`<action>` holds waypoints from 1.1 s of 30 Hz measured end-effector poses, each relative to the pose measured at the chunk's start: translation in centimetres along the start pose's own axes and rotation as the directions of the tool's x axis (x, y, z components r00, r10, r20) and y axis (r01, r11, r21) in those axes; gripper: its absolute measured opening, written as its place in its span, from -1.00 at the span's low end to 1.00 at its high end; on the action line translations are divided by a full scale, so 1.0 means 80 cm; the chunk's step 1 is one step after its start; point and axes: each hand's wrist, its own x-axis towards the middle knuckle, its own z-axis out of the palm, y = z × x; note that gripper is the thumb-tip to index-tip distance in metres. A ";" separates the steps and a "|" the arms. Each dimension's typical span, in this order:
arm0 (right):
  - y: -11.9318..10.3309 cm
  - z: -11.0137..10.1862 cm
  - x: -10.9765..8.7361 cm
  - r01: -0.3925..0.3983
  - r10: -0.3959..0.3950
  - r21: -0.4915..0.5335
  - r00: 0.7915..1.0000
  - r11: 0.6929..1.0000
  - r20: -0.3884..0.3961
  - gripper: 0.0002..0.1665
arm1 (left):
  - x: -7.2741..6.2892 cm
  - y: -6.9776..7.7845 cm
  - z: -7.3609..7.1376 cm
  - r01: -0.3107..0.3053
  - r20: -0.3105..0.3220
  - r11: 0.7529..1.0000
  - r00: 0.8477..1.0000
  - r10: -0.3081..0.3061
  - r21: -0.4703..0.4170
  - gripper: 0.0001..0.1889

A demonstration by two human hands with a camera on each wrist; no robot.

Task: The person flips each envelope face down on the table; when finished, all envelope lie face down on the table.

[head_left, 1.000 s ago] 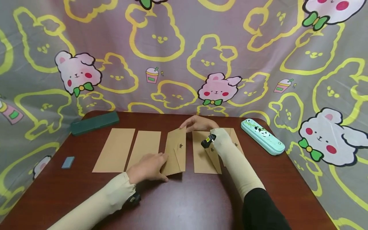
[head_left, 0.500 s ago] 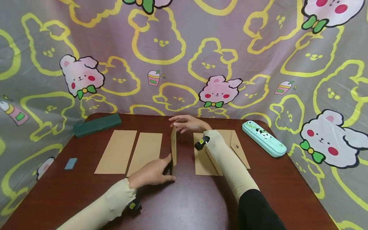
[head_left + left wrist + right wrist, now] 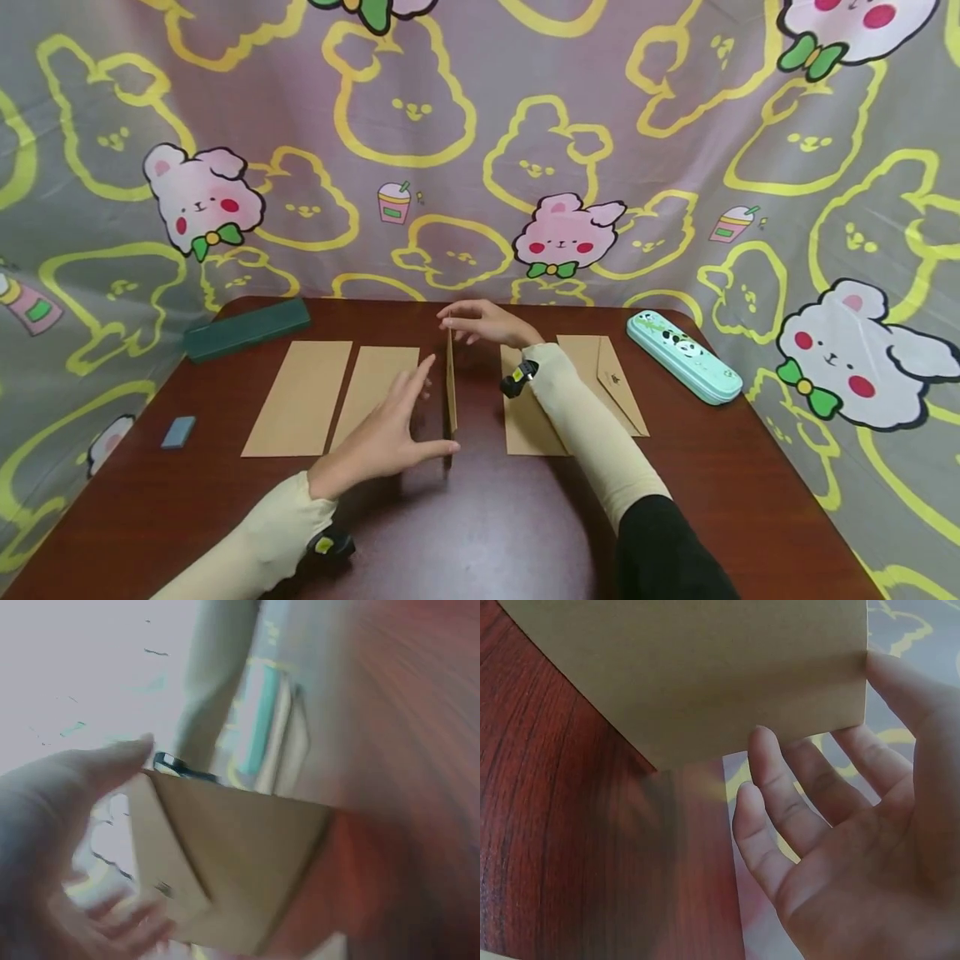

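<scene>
A brown kraft envelope (image 3: pixel 451 392) stands on its long edge at the middle of the table, seen nearly edge-on in the head view. My right hand (image 3: pixel 491 323) holds its far end; in the right wrist view the thumb lies at the edge of the envelope (image 3: pixel 705 667), with fingertips along its end. My left hand (image 3: pixel 378 435) is spread, fingers straight, left of the standing envelope and holding nothing. The left wrist view, blurred, shows the triangular flap with a small dark mark on the envelope (image 3: pixel 232 851).
Two brown envelopes, one far left (image 3: pixel 300 400) and one beside it (image 3: pixel 382 375), lie flat. Two more, one partly under my right forearm (image 3: pixel 527 425) and one flap-up (image 3: pixel 618 383), lie right. Around them: a green case (image 3: pixel 247 328), mint pencil case (image 3: pixel 684 357), blue-grey block (image 3: pixel 178 432).
The envelope has tipped from leaning with its flap side showing to standing upright, edge-on. My left hand has let go and drawn left; my right hand has moved slightly left with it.
</scene>
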 end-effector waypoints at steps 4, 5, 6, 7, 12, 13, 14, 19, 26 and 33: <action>-0.003 0.002 0.001 0.010 -0.010 -0.014 1.000 1.000 0.006 -0.58 | 0.002 0.017 -0.010 -0.207 -0.137 0.978 0.969 0.205 -0.002 -0.12; -0.003 0.002 0.001 0.012 -0.012 -0.013 1.000 1.000 0.006 -0.58 | 0.004 0.019 -0.008 -0.244 -0.149 0.970 0.958 0.243 0.014 -0.21; -0.003 0.002 0.001 0.012 -0.012 -0.014 1.000 1.000 0.006 -0.59 | 0.005 0.019 -0.006 -0.270 -0.153 0.962 0.950 0.271 0.030 -0.30; -0.003 0.001 0.001 0.013 -0.013 -0.017 1.000 1.000 0.008 -0.59 | 0.006 0.018 -0.003 -0.288 -0.156 0.957 0.944 0.292 0.047 -0.39; -0.004 -0.006 0.000 -0.020 0.021 -0.016 0.998 1.000 0.056 -0.55 | 0.006 0.005 0.010 -0.315 -0.149 0.945 0.934 0.325 0.082 -0.70; -0.004 -0.008 0.000 -0.032 0.033 -0.010 0.998 0.999 0.055 -0.55 | 0.006 0.004 0.011 -0.323 -0.153 0.942 0.930 0.333 0.087 -0.73; -0.005 -0.011 0.000 -0.047 0.048 -0.011 0.998 0.999 0.048 -0.54 | 0.006 0.002 0.011 -0.328 -0.154 0.941 0.929 0.338 0.088 -0.74; 0.005 -0.010 0.006 -0.092 0.095 -0.102 0.995 0.991 0.032 -0.55 | 0.005 -0.001 0.009 -0.342 -0.169 0.934 0.919 0.356 0.108 -0.75; 0.028 0.017 0.015 -0.139 0.163 -0.306 0.985 0.942 0.055 -0.60 | 0.007 -0.002 0.008 -0.374 -0.155 0.919 0.908 0.390 0.123 -0.73; 0.028 0.025 0.020 -0.156 0.164 -0.345 0.986 0.925 -0.005 -0.76 | 0.006 -0.006 0.006 -0.389 -0.143 0.913 0.903 0.405 0.127 -0.71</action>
